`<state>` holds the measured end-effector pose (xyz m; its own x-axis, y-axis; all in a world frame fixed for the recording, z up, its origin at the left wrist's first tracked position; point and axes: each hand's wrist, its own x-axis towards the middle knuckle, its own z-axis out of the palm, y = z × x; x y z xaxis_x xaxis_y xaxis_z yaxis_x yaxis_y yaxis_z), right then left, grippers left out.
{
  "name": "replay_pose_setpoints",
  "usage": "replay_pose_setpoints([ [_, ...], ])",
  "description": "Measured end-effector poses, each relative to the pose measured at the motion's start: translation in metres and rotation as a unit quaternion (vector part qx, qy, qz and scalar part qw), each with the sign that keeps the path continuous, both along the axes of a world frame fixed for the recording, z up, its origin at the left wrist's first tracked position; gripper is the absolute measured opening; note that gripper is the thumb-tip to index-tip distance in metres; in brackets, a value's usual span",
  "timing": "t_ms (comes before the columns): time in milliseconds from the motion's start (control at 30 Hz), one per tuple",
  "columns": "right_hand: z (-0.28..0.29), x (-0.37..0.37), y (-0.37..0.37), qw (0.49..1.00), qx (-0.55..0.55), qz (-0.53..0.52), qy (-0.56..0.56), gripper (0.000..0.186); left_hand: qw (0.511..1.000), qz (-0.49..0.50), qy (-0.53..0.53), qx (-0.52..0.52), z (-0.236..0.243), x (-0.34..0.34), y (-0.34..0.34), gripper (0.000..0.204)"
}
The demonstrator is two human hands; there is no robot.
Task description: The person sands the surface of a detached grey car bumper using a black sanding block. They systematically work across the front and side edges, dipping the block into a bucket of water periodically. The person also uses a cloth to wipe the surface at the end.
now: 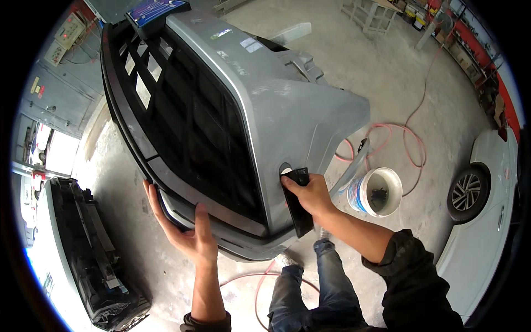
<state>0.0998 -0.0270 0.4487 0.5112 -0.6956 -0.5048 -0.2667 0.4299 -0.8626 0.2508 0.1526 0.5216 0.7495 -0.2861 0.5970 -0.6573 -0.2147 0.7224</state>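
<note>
A grey car bumper (287, 113) with a black lattice grille (191, 116) stretches across the middle. My left hand (191, 235) holds its near left edge, the thumb on the trim and the fingers extended along the outer side. My right hand (312, 196) is closed around a flat black rectangular piece (298, 213), with the thumb pressed on its upper part. That piece lies against the bumper's near right corner, beside a small round opening (285, 169) that the thumb tip partly covers. Dull, scuffed patches show on the grey surface.
A white bucket (391, 193) with dark bits inside stands right of the bumper. A red hose (406, 130) coils over the concrete floor. A white car (481, 243) stands at far right, another dark-and-white car part (91, 260) at lower left. A blue tray (152, 14) tops the far end.
</note>
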Motion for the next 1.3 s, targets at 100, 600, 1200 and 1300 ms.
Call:
replay_pose_setpoints([
  [100, -0.002, -0.005, -0.034, 0.871, -0.466, 0.154, 0.018, 0.034, 1.000, -0.001, 0.017, -0.012, -0.001, 0.000, -0.002, 0.086],
  [600, 0.025, 0.038, -0.106, 0.412, -0.812, 0.347, -0.225, 0.019, 0.996, 0.016, 0.085, -0.036, 0.006, -0.008, -0.006, 0.092],
  [1200, -0.024, -0.043, -0.030, 0.925, -0.274, 0.223, -0.138, 0.030, 0.996, 0.033, 0.072, -0.031, 0.005, -0.009, 0.000, 0.090],
  [1300, -0.020, -0.063, -0.028, 0.968, -0.090, 0.190, -0.137, 0.037, 0.995, 0.046, 0.078, -0.029, 0.004, -0.008, -0.001, 0.090],
])
